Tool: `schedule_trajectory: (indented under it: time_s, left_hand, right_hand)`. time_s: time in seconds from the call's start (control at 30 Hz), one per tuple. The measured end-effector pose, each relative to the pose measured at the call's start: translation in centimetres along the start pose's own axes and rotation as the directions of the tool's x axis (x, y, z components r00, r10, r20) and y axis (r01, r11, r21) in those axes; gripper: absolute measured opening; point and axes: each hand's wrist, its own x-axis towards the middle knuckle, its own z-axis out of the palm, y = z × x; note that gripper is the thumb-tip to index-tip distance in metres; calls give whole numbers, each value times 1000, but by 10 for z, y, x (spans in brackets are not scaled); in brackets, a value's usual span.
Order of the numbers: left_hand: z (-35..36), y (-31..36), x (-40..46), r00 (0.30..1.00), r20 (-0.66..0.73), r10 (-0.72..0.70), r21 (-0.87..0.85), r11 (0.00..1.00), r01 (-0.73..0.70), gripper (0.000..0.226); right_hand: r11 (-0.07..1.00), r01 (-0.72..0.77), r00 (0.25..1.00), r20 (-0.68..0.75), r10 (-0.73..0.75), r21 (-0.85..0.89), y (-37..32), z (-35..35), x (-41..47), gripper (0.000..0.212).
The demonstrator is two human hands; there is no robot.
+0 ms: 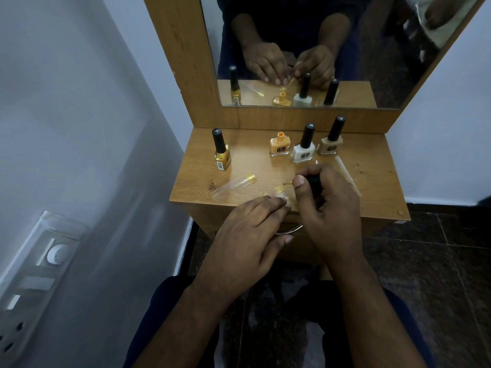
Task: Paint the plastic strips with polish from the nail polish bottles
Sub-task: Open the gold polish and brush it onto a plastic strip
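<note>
A small table (372, 187) is set against a mirror (305, 49) that stands upright behind it. Along the table's back edge four bottles are lined up: one bottle (221, 152) stands alone at the left, well apart from the rest; an uncapped bottle (279, 147) is placed near the middle, a capped bottle (304, 150) just to its right, and another (330, 140) right of that, slightly further back. A plastic strip (233, 185) lies in front of the leftmost bottle. Another strip (345, 170) lies at the right, partly hidden behind the right hand (329, 208). The left hand (247, 235) is laid over the table's front edge, left of the right hand.
</note>
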Motion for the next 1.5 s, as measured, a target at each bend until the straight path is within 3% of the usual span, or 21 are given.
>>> schedule_trajectory:
  time_s: [0.23, 0.43, 0.67, 0.87, 1.03, 1.17, 1.33, 1.5]
  left_hand:
    - [1, 0, 0, 1000, -1, -3, -7, 1000, 3, 47]
    - [3, -1, -1, 1000, -8, 1, -6, 1000, -1, 46]
    - [3, -1, -1, 1000, -8, 4, -4, 1000, -4, 46]
    - [3, -1, -1, 1000, -21, 8, -4, 1000, -8, 45]
    - [3, -1, -1, 1000, -22, 8, -5, 1000, -8, 44]
    - [3, -2, -1, 1000, -14, 8, 0, 1000, -8, 45]
    - [2, -1, -1, 1000, -25, 11, -9, 1000, -11, 44]
    - [2, -1, -2, 1000, -15, 14, 3, 1000, -14, 45]
  right_hand:
    - [991, 42, 997, 76, -32, -128, -3, 3, -1, 10]
    - [999, 9, 1000, 28, -9, -34, 0, 3, -1, 12]
    - [993, 49, 998, 43, -44, -112, -2, 3, -1, 6]
    - [999, 37, 999, 26, -36, -33, 0, 2, -1, 10]
    - [984, 79, 995, 69, -69, -158, -2, 3, -2, 9]
    - [996, 37, 999, 2, -37, -80, -1, 2, 0, 10]
    - [991, 54, 998, 44, -49, -121, -4, 2, -2, 8]
    - [998, 37, 999, 31, -36, -50, 0, 1, -1, 6]
